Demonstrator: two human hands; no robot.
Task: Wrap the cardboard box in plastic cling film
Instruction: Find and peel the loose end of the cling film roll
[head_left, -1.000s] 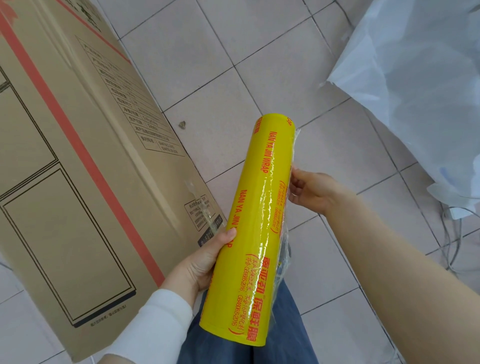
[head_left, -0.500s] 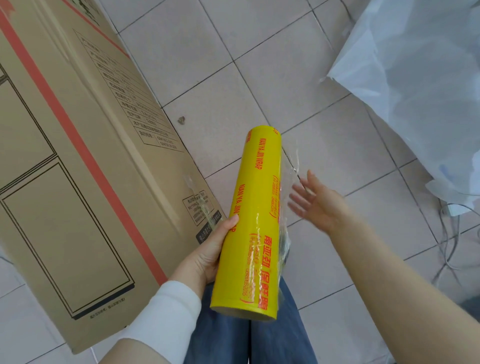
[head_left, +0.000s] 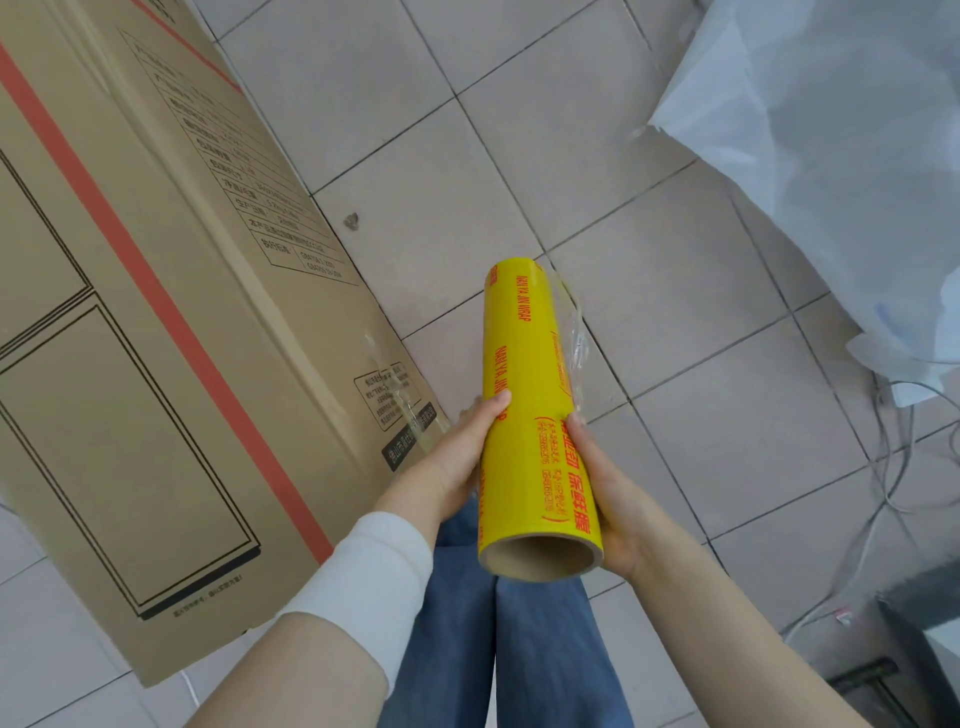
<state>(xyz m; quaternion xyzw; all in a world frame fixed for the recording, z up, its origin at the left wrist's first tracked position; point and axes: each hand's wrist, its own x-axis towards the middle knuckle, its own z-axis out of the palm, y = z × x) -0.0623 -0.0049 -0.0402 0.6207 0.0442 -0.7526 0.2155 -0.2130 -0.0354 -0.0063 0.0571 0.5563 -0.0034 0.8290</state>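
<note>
My left grip (head_left: 452, 457) and right grip (head_left: 613, 499) hold the roll (head_left: 524, 395), pointing away; the box (head_left: 156, 312) is by my left.

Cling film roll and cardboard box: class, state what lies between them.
Head view: the left hand gripping the cling film roll, and farther up floor tiles beside the cardboard box.

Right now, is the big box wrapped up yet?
Not yet. The cardboard box shows no film around it. The left hand and right hand grip the yellow cling film roll, with a loose film edge hanging off its side. All the wrapping is left.
</note>
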